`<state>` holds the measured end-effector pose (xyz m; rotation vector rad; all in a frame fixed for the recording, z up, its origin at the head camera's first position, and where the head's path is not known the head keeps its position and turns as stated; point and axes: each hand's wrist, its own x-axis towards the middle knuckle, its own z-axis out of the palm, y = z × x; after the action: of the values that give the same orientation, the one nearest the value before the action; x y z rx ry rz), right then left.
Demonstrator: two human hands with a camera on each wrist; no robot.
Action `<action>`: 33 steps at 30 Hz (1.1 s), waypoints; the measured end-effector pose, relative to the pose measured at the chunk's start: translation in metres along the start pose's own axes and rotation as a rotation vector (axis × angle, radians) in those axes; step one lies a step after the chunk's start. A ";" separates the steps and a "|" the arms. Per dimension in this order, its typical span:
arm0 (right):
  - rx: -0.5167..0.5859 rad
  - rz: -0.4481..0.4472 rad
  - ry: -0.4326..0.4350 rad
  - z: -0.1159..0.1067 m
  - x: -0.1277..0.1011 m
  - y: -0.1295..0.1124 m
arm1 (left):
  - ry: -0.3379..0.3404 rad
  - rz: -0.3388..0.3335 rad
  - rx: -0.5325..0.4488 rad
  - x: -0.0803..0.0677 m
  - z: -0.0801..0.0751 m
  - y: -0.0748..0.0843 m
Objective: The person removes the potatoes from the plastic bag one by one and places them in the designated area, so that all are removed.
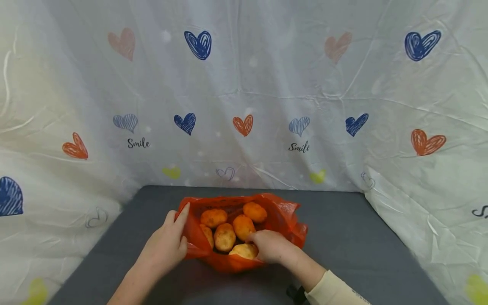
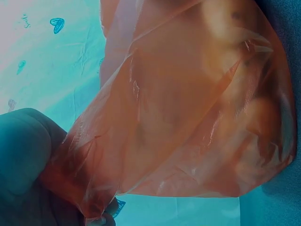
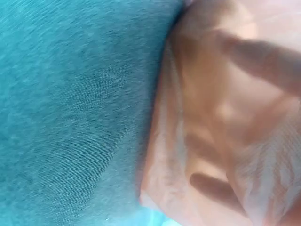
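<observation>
A thin red plastic bag [image 1: 225, 263] lies with its mouth spread wide, several potatoes [image 1: 225, 237] inside it. My left hand [image 1: 167, 241] grips the bag's left rim, the index finger stretched along the edge. In the left wrist view the film bunches up between that hand's thumb and fingers [image 2: 23, 150]. My right hand [image 1: 270, 246] reaches over the front right rim into the bag and grips the nearest potato [image 1: 245, 250]. Through the film [image 3: 202, 117] in the right wrist view, its fingers show as dark shapes against the potato. The fingertips are hidden in the head view.
The bag rests on a dark grey tabletop [image 1: 343, 228]. A white curtain [image 1: 244, 76] printed with hearts hangs behind the table and along both sides. A black strap [image 1: 296, 293] sits by the cream right sleeve [image 1: 331, 290].
</observation>
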<state>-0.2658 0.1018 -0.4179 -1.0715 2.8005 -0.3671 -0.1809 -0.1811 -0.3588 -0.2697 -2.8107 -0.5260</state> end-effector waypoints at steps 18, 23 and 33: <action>0.133 -0.004 0.149 -0.021 -0.015 -0.004 | 0.081 0.062 0.002 -0.007 -0.003 0.000; 0.218 -0.073 0.204 -0.041 -0.027 -0.004 | 0.080 0.061 -0.001 -0.007 -0.003 0.001; 0.250 -0.118 0.297 -0.073 -0.048 -0.003 | 0.083 0.061 -0.008 -0.004 -0.002 0.002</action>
<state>-0.2423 0.1449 -0.3454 -1.2113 2.8366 -0.9337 -0.1758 -0.1812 -0.3574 -0.3268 -2.7120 -0.5222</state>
